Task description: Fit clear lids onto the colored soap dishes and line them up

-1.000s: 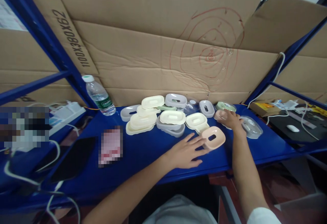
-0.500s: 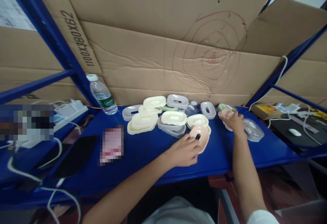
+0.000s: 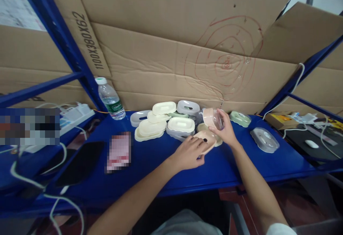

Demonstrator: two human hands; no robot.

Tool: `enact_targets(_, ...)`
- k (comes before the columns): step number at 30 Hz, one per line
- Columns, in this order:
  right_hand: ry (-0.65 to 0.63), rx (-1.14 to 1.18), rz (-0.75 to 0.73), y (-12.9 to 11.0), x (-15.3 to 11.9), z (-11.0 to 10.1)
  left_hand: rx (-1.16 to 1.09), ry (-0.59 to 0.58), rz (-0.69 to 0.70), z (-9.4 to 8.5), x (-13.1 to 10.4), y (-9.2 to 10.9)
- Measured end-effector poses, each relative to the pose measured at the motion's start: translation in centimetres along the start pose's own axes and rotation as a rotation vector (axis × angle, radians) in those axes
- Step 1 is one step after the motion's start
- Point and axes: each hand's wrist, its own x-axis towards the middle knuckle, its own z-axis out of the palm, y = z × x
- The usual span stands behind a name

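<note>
Backdrop: cardboard panel [image 3: 150, 60], upright behind the bench, with red rings drawn on it.
Bench: blue bench [image 3: 152, 167], carrying the parts in front of you.
Pile: cream lids [image 3: 152, 126] and grey trays [image 3: 188, 107], overlapping, behind and to the left of your held parts.
Left fingers: your left fingers [image 3: 195, 142] are curled closed on the near-left edge of the peach dish.
Right fingers: your right fingers [image 3: 223, 115] are closed around the right side of the clear-and-peach container, thumb underneath.
Dark slab: flat dark slab [image 3: 80, 163] at bench left.
Bottle: water bottle [image 3: 112, 101], at the rear left, near the panel.
Clear cover: clear cover [image 3: 264, 139], right of your right hand, apart from it.
Peach dish: slotted peach dish [image 3: 210, 138], tilted; a pale lid [image 3: 219, 141] shows beyond its right edge and partly obstructs that side.
Clear-and-peach container: container [image 3: 210, 118], tilted, just behind the dish; whether the two touch cannot be told.
Green tray: green tray [image 3: 240, 119], behind your right wrist, near the panel.
</note>
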Motion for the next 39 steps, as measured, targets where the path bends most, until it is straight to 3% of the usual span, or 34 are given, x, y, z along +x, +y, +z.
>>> enact_targets(3, -0.025, 0.081, 0.013, -1.3, -0.4, 1.2, -0.042, 0.043, -0.086, -0.1, 0.1, -0.3)
enact_targets(12, 0.052, -0.059, -0.048, -2.5, -0.7, 1.9, -0.054, -0.099, 0.042, 0.8, -0.6, -0.8)
enact_targets(15, 0.073, -0.095, -0.044, -2.2, -0.7, 1.7, -0.204, 0.024, -0.041, 0.8, -0.3, -0.6)
enact_targets(18, 0.095, -0.102, -0.085, -2.4, -1.0, 1.3, -0.384, 0.25, -0.202, 0.5, 0.1, -0.7)
enact_targets(21, 0.02, -0.094, -0.188, -3.4, -1.5, 1.0, -0.661, 0.421, -0.291, 0.0, 0.4, -1.3)
enact_targets(24, -0.077, -0.001, -0.28, -4.7, -1.9, 1.2, -0.997, 0.402, -0.266, -0.4, 0.5, -1.7)
enact_targets(28, -0.1, 0.088, -0.241, -5.1, -1.2, 0.9, -1.169, 0.406, -0.305, -0.5, 0.7, -1.8)
enact_targets(32, -0.166, 0.045, -0.068, -2.6, 0.7, -0.7, -1.192, 0.56, -0.459, -0.8, 1.0, -3.0)
enact_targets(35, -0.339, 0.051, 0.067, 0.1, 1.8, -1.8, -1.147, 0.693, -0.56, -1.4, 1.0, -4.6)
enact_targets(39, -0.506, 0.079, 0.106, 1.9, 2.5, -1.2, -1.16, 0.744, -0.609, -1.6, 0.9, -5.7)
